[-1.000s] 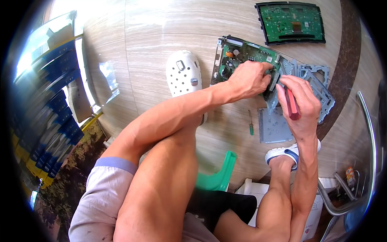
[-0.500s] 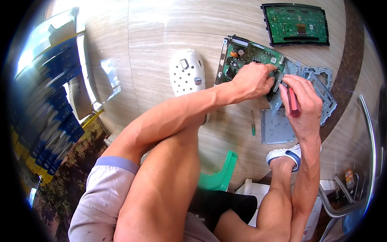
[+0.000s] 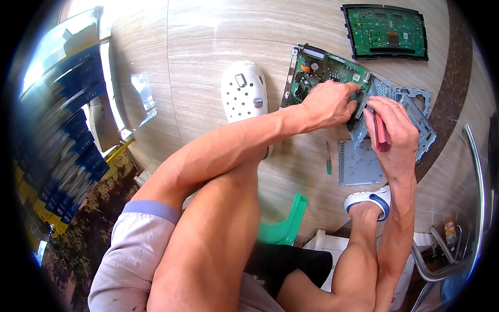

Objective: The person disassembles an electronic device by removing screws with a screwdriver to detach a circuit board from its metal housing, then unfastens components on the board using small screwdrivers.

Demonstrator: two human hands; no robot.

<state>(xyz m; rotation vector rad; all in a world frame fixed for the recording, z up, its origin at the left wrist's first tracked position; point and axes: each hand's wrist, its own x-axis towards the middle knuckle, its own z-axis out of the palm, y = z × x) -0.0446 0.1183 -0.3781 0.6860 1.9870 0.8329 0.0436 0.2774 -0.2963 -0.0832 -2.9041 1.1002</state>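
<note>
Working over a tiled floor, the person had the left forearm lying across the bared left leg, which took up the nearest part of the view. A green plastic piece was noted just beyond that leg. To its right stood the right foot in a white clog with a blue strap. Next came a grey metal plate, flat on the floor, with small loose parts scattered over it. Just left of the plate lay a slim screwdriver with a green handle.

The right hand was wrapped around a red-handled tool; the tool's working end could not be made out. The left hand was bent over a green circuit board, index finger reaching out across it; whether the fingertips held anything could not be determined. The board sat in a metal chassis on the floor, right of the left foot's white clog.

Bluish-grey metal brackets lay beyond the right hand. Farthest off, a second green board in a black frame rested apart on the tiles.
</note>
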